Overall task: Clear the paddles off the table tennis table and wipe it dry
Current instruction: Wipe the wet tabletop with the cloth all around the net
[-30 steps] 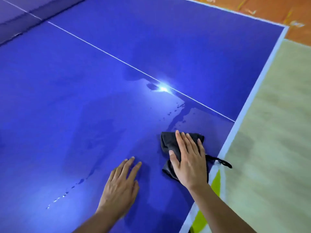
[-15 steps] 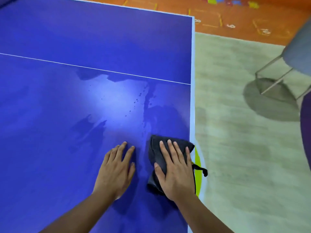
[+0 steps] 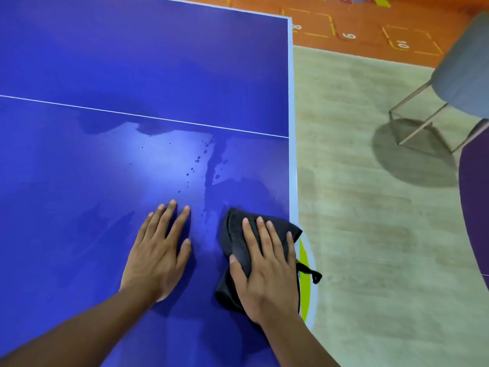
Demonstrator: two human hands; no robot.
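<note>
Table tennis table [image 3: 132, 62] — deep blue, a thin white line crossing it, pale edge band. Near that edge: dark grey cloth [image 3: 235, 239], beige wood-grain floor [image 3: 357, 234], orange numbered mat [image 3: 370, 27] — and a grey stool [image 3: 465, 67].

Head camera looks steeply down, close over the table [image 3: 291, 102] corner.

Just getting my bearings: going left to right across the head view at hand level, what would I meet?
First the left hand → right hand pressing the dark cloth → table's white edge → grey chair.

Left hand [image 3: 156, 256], right hand [image 3: 267, 271], both bare.
</note>
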